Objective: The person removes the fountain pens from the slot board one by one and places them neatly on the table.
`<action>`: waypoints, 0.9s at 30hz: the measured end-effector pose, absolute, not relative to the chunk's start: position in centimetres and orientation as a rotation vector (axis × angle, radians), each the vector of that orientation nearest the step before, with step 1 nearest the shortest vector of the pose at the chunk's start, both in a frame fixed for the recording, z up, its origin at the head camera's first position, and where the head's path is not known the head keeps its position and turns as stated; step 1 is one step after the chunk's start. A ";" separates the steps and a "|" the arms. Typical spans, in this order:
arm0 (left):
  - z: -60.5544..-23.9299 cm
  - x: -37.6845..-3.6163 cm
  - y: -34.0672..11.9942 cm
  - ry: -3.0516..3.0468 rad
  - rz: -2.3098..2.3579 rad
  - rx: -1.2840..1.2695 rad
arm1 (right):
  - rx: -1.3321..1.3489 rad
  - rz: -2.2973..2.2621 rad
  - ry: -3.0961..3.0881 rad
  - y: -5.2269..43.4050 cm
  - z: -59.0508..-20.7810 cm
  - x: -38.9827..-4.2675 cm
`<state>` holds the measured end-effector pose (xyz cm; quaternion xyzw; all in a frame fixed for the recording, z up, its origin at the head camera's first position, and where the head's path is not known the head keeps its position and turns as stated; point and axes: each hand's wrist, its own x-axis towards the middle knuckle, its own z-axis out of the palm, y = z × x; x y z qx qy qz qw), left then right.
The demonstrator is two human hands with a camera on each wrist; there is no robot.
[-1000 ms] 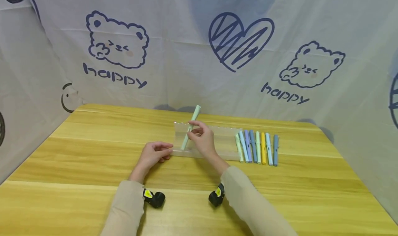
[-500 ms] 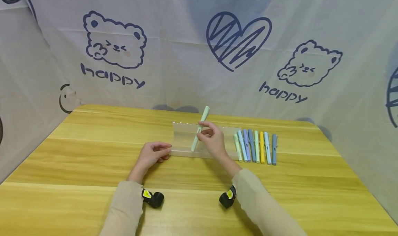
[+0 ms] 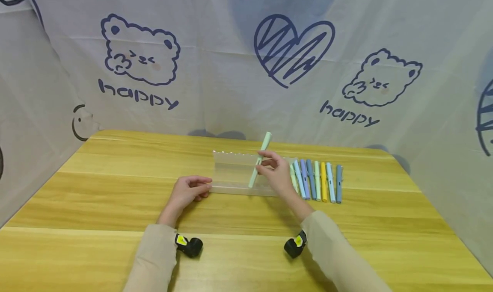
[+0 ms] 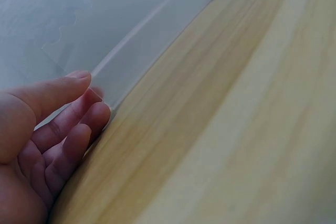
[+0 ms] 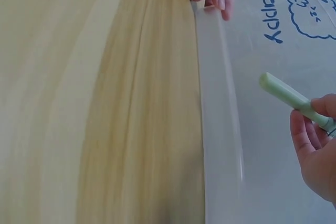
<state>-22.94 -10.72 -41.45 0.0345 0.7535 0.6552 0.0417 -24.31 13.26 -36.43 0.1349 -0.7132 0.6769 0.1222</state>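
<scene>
A clear plastic pen stand (image 3: 231,172) with a notched back edge sits on the table. My left hand (image 3: 190,191) pinches its left front corner; in the left wrist view the thumb lies on top of the plastic (image 4: 134,51) and fingers are beneath. My right hand (image 3: 278,172) holds a light green pen (image 3: 265,144) tilted above the stand, its top leaning right. Thumb and fingers pinch the pen (image 5: 286,93) near its middle in the right wrist view. Part of the stand's right side is hidden behind the right hand.
Right of the stand several pens lie side by side, among them a yellow pen (image 3: 324,183), a purple pen (image 3: 304,176) and a dark blue pen (image 3: 339,184). The wooden table (image 3: 115,189) ends at a printed cloth backdrop (image 3: 215,82).
My right hand has moved steadily to the right along the stand, carrying the light green pen. The left hand keeps its place at the corner.
</scene>
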 end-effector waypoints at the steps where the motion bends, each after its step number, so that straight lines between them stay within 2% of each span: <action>1: -41.5 -22.9 -10.7 2.307 2.006 0.106 | 0.386 1.971 -2.088 13.5 -36.4 -24.3; 27: -41.3 -22.7 -10.6 2.312 1.994 0.107 | 0.321 1.867 -2.088 19.0 -35.8 -23.9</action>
